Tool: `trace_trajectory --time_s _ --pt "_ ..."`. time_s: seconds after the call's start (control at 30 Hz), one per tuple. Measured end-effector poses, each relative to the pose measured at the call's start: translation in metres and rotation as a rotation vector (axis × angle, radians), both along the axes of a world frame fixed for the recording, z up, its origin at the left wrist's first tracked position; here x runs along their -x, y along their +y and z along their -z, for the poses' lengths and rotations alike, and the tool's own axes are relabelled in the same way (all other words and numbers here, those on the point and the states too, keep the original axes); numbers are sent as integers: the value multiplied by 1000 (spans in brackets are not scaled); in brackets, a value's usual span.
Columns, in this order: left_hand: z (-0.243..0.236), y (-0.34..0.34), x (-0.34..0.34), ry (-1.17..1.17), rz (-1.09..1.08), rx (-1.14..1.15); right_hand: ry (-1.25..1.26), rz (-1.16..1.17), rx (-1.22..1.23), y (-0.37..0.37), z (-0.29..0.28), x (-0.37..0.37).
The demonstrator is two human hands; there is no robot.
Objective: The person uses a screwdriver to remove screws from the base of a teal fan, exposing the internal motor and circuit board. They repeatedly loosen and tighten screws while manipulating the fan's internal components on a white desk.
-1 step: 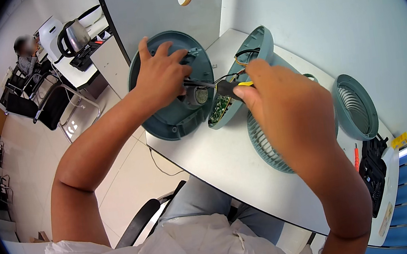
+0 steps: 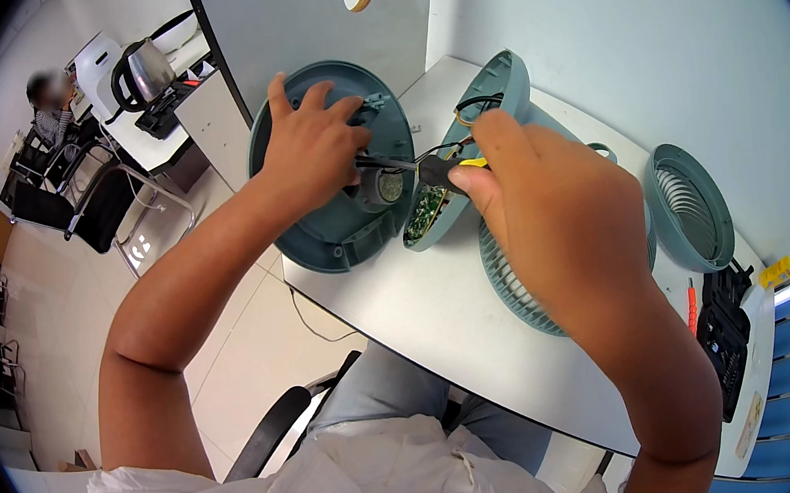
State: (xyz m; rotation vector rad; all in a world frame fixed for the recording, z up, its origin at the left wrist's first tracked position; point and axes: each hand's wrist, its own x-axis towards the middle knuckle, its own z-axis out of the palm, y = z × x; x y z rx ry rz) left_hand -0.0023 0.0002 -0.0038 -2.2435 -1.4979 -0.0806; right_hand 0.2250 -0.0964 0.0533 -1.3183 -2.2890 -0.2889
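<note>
My right hand is closed around the black and yellow handle of a screwdriver. Its metal shaft points left into a round, grey-green plastic housing, beside a round grey part, likely a motor. Over the inside of that housing lies my left hand, fingers spread; its thumb and the screwdriver tip are hidden. Between my hands, an oblong green shell holds a circuit board and wires, some leading toward the housing.
Below my right hand lies a slatted green grille; another round grille part leans farther right. A red screwdriver and a black tool case are at the right table edge. A grey panel stands behind; a kettle and seated person are far left.
My right hand has shifted very slightly left and up on the screwdriver handle. The left hand and the housing look unmoved.
</note>
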Motion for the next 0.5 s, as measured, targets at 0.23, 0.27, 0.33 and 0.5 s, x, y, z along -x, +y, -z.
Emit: trace_trajectory --time_s 0.23,0.27,0.33,0.5 --pt "0 -1 -1 14 35 -21 156 -120 -35 9 -4 -7" --pt "-1 -1 -1 17 35 -27 165 -158 -53 9 -4 -8" --pt "-1 -1 -1 24 35 -30 171 -136 29 8 -4 -8" --pt "0 -2 -2 28 29 -46 89 -55 -78 12 1 -2"
